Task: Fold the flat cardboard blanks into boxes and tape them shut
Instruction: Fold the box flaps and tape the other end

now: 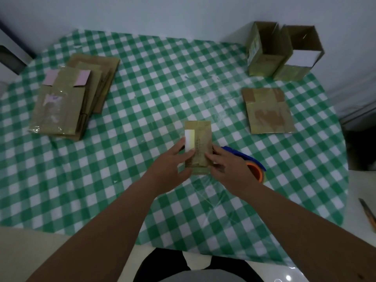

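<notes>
Both hands hold a small cardboard box (198,147) between them, just above the counter (142,94).

The left hand (173,161) pinches one long edge by a white flap, the right hand (225,165) curls on the other — a narrow grip on each side. The card looks light, thin and easily creased, its taped faces probably slick — best held by the folded edges. A tape dispenser (250,165) sits just behind the right-hand grip.

Green-and-white checked tablecloth (162,82), brown cardboard blanks (67,102), blue tape dispenser (242,155) with orange core.
</notes>
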